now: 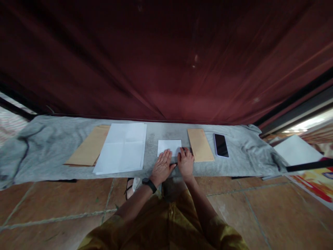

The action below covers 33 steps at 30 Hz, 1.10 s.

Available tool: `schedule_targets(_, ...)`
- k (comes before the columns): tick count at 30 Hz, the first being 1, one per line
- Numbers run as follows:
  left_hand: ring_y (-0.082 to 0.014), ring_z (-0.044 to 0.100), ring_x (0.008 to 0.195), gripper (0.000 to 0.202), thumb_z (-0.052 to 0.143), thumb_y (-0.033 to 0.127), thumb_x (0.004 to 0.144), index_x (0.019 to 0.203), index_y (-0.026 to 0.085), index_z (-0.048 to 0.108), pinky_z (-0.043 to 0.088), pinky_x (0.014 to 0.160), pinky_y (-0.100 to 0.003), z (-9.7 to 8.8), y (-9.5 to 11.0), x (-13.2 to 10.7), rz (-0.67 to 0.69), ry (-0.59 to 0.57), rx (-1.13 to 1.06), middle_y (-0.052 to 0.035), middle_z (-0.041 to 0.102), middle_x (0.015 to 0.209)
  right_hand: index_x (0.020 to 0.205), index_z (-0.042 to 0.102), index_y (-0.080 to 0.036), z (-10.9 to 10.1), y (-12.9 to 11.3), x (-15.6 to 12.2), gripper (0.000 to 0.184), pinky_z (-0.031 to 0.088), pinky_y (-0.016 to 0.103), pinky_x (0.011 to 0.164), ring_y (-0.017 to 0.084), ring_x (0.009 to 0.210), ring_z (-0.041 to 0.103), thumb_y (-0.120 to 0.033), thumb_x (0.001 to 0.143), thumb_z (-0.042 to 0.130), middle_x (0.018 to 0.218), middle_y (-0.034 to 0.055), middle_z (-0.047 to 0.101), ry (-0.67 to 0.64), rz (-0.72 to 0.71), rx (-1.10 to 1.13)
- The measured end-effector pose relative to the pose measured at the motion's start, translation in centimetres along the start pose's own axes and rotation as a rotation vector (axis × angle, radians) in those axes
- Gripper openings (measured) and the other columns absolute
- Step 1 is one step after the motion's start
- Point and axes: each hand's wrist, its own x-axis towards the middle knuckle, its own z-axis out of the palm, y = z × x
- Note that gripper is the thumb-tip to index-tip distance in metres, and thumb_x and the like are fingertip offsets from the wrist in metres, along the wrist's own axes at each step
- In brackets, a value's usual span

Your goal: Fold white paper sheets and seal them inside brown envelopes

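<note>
A folded white paper (pixel 169 146) lies on a grey cloth (pixel 52 146) spread over a low bench. My left hand (pixel 162 167), with a black band on the wrist, lies flat on the paper's near edge, fingers stretched out together. My right hand (pixel 185 161) rests beside it at the paper's near right corner, fingers curled down onto the paper. A brown envelope (pixel 200 144) lies just right of the hands, and a black phone (pixel 221 145) lies beyond it.
A stack of white sheets (pixel 122 147) lies left of the hands, partly over brown envelopes (pixel 90 147). A dark red curtain (pixel 166 59) hangs behind the bench. Tiled floor (pixel 260 215) runs in front. More papers (pixel 296 151) lie at the right.
</note>
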Motion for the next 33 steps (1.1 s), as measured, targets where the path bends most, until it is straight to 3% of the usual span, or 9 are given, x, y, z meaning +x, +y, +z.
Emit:
schedule_targets(12,-0.0281,0.028,0.152,0.067,0.042,0.045,0.100,0.154,0.006,0.035,0.028,0.124,-0.047,-1.1,-1.8,-2.1,-0.099,0.011,0.051,-0.0200,0.036,0.160,0.137,0.057,-0.018,-0.3,-0.2,-0.3,0.038,0.043,0.044,0.100,0.028,0.119,0.056,-0.022,0.101,0.043,0.140,0.0163,0.056,0.030,-0.001,0.027)
schedule_targets(17,-0.0301,0.028,0.152,0.063,0.042,0.039,0.099,0.152,0.006,0.039,0.030,0.123,-0.050,-1.0,-1.9,-2.1,-0.082,0.007,0.059,-0.0209,0.035,0.160,0.143,0.054,-0.017,0.2,-2.5,-0.2,0.043,0.040,0.045,0.113,0.025,0.140,0.044,-0.026,0.104,0.037,0.151,0.0135,0.051,-0.023,-0.188,0.181)
schedule_targets(21,-0.0306,0.030,0.151,0.060,0.045,0.024,0.094,0.152,0.007,0.041,0.029,0.123,-0.052,-0.7,-2.1,-2.2,-0.052,-0.007,0.062,-0.0207,0.037,0.159,0.144,0.054,-0.017,1.5,-5.3,0.5,0.044,0.036,0.042,0.119,0.021,0.142,0.045,-0.029,0.105,0.038,0.151,0.0105,0.053,-0.160,-0.343,0.223)
schedule_targets(24,-0.0310,0.032,0.150,0.063,0.045,0.017,0.090,0.152,0.006,0.040,0.030,0.122,-0.053,-0.5,-2.3,-2.2,-0.039,-0.010,0.062,-0.0213,0.041,0.157,0.145,0.054,-0.019,2.1,-6.2,1.1,0.044,0.035,0.044,0.120,0.021,0.142,0.045,-0.034,0.105,0.041,0.152,0.0095,0.051,-0.200,-0.366,0.196)
schedule_targets(33,-0.0295,0.028,0.152,0.058,0.040,0.028,0.098,0.152,0.008,0.041,0.029,0.123,-0.051,-0.3,-2.1,-2.0,-0.079,0.016,0.062,-0.0190,0.035,0.161,0.151,0.046,-0.018,2.2,-2.9,2.6,0.049,0.030,0.045,0.121,0.024,0.147,0.038,-0.035,0.105,0.041,0.158,0.0106,0.043,-0.160,-0.287,0.085)
